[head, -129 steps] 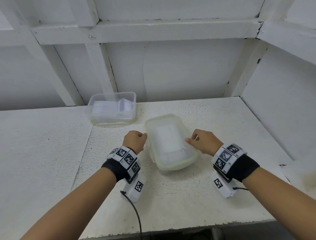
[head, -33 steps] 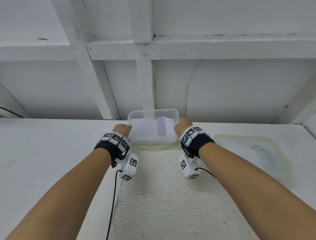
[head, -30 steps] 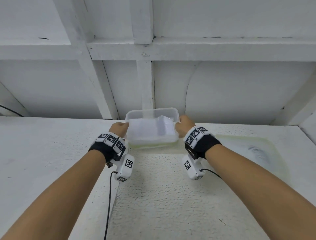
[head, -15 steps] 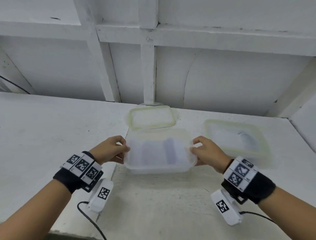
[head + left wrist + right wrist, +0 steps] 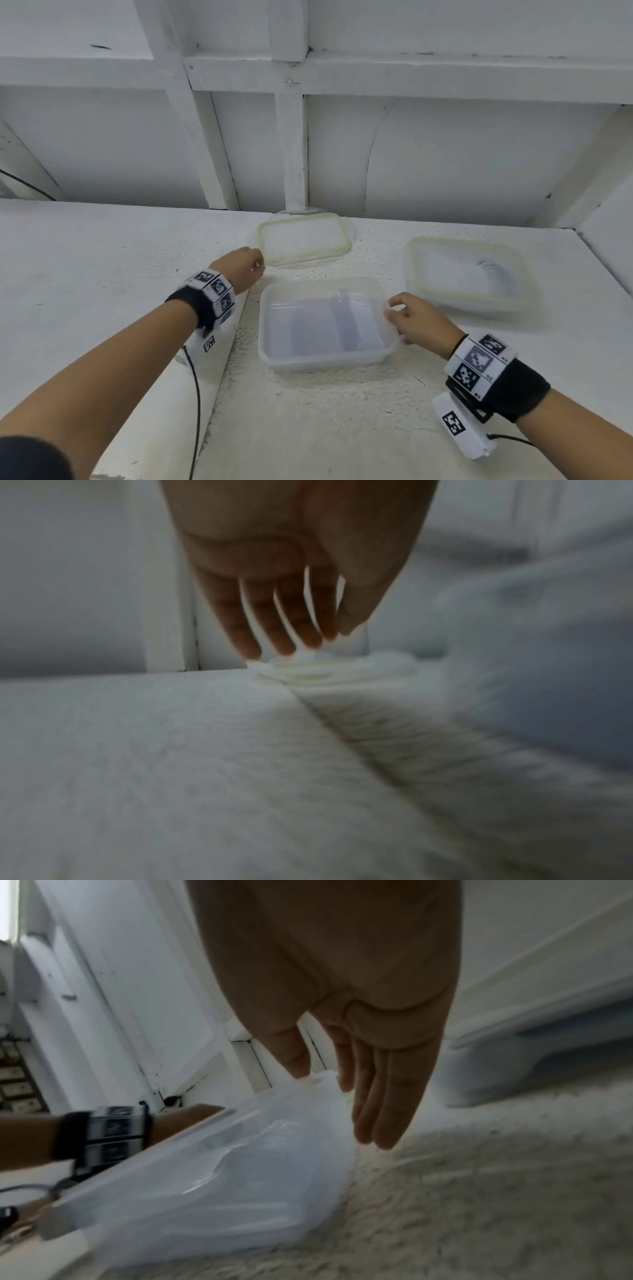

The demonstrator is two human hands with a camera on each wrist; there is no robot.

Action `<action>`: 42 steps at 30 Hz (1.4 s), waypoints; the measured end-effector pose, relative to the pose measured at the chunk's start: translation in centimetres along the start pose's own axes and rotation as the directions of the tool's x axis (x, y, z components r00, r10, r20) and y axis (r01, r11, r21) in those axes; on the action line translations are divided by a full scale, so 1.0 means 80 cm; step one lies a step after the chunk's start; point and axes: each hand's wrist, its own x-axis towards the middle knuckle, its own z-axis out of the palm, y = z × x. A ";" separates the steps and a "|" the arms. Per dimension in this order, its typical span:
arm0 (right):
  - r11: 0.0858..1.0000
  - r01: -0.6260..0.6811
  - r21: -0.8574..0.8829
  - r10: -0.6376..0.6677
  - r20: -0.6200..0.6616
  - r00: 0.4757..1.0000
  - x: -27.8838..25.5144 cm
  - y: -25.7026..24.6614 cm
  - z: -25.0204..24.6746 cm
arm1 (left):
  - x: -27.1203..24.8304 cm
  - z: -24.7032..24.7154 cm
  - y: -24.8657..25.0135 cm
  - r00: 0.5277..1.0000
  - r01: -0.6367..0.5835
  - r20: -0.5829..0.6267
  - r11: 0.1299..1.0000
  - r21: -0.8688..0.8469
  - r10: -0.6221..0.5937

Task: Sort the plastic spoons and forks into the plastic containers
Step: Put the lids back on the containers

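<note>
Your right fingers [image 5: 383, 1096] are lying straight and close together along the right end of the open container [image 5: 325, 325], thumb sitting at its rim, so your right hand [image 5: 421, 325] is touching rather than gripping, while your left hand [image 5: 241, 269] is hovering just beyond the container's far-left corner, fingers hanging loosely spread and holding nothing. The container is sitting on the white table [image 5: 308, 428] holding stacked clear cutlery, a loose lid [image 5: 303, 238] is lying just behind it, and the second, lidded container [image 5: 469, 274] is resting to its right.
</note>
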 end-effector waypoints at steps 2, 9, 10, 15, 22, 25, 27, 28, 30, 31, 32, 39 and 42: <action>0.997 0.044 -0.063 -0.049 -0.077 0.996 0.000 -0.004 -0.003 | 0.027 0.004 0.003 0.996 -0.090 0.022 0.990 0.104 0.089; 0.985 0.138 -0.099 -0.152 -0.147 0.977 0.004 -0.010 -0.010 | 0.065 0.018 0.020 0.972 -0.170 0.203 0.948 0.270 0.117; 0.983 0.150 -0.103 -0.164 -0.147 0.975 0.006 -0.010 -0.009 | 0.065 0.018 0.020 0.972 -0.179 0.199 0.938 0.298 0.122; 0.958 0.225 -0.178 -0.255 -0.171 0.952 0.017 -0.024 -0.009 | 0.052 0.010 0.012 0.980 -0.185 -0.007 0.933 0.309 0.197; 0.936 0.324 -0.136 -0.348 -0.237 0.907 0.045 -0.074 -0.022 | 0.006 -0.096 0.008 0.881 -0.211 -0.439 0.977 -0.029 0.177; 0.931 0.362 0.045 -0.350 -0.177 0.920 0.054 -0.091 -0.029 | -0.031 -0.134 0.014 0.860 -0.271 -0.473 0.957 -0.106 0.191; 0.892 0.423 0.156 -0.402 -0.150 0.903 0.055 -0.098 -0.035 | -0.053 -0.148 0.014 0.865 -0.310 -0.465 0.929 -0.203 0.187; 0.874 0.440 0.207 -0.416 -0.151 0.897 0.052 -0.101 -0.038 | -0.064 -0.152 0.014 0.874 -0.319 -0.453 0.911 -0.261 0.176; 0.811 0.453 0.370 -0.424 -0.161 0.891 0.039 -0.107 -0.041 | -0.078 -0.156 0.016 0.889 -0.325 -0.435 0.867 -0.378 0.144; 0.763 0.453 0.462 -0.430 -0.161 0.888 0.032 -0.107 -0.042 | -0.082 -0.155 0.017 0.895 -0.322 -0.432 0.831 -0.453 0.112; 0.716 0.453 0.531 -0.441 -0.159 0.883 0.023 -0.108 -0.044 | -0.084 -0.153 0.018 0.904 -0.309 -0.422 0.781 -0.542 0.065; 0.611 0.295 0.735 -0.345 -0.088 0.935 -0.009 -0.062 -0.044 | -0.099 -0.081 0.038 0.999 -0.018 -0.028 0.338 -0.941 -0.023; 0.759 0.216 0.614 -0.215 -0.075 0.974 -0.013 -0.035 -0.032 | -0.107 -0.043 0.045 0.997 0.042 0.014 0.398 -0.916 -0.074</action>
